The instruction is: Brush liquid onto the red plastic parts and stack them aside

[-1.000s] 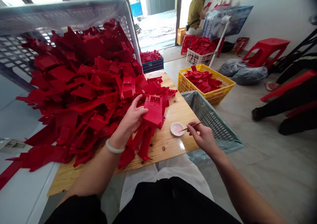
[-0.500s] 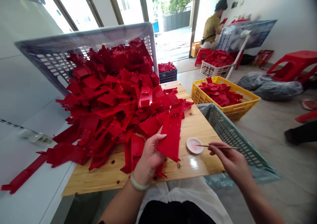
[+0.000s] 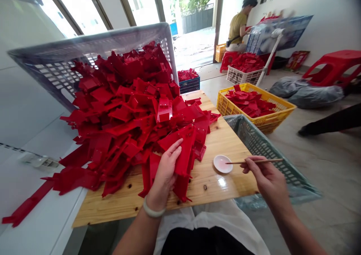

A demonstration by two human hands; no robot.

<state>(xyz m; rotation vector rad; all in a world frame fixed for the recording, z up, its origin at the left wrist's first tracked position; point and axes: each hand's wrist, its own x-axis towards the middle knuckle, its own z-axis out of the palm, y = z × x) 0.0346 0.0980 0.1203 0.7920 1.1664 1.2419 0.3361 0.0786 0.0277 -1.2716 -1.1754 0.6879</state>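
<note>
My left hand (image 3: 166,168) is closed around the edge of a red plastic panel (image 3: 184,153), with its fingers along the upper face. The panel is tilted at the front of a heap of similar red plastic pieces (image 3: 121,116), and its far end overlaps them. My right hand (image 3: 266,176) pinches a thin wooden stick (image 3: 259,161), perhaps a fine brush. The stick's tip reaches into a small white dish (image 3: 222,171) of pinkish liquid on the wooden board (image 3: 234,187).
A tipped, plastic-lined crate (image 3: 172,48) stands behind the heap. A lined green crate (image 3: 270,153) and a yellow crate (image 3: 284,106) of red pieces sit right of the board. Further back, a person (image 3: 237,29) sits near a fan (image 3: 278,38). Someone's dark-clad leg (image 3: 332,119) extends in at right.
My left hand has moved left, and the panel in it now shows tilted rather than flat-on. My right hand has shifted slightly right, the stick's tip still at the dish. The leg reaches further in.
</note>
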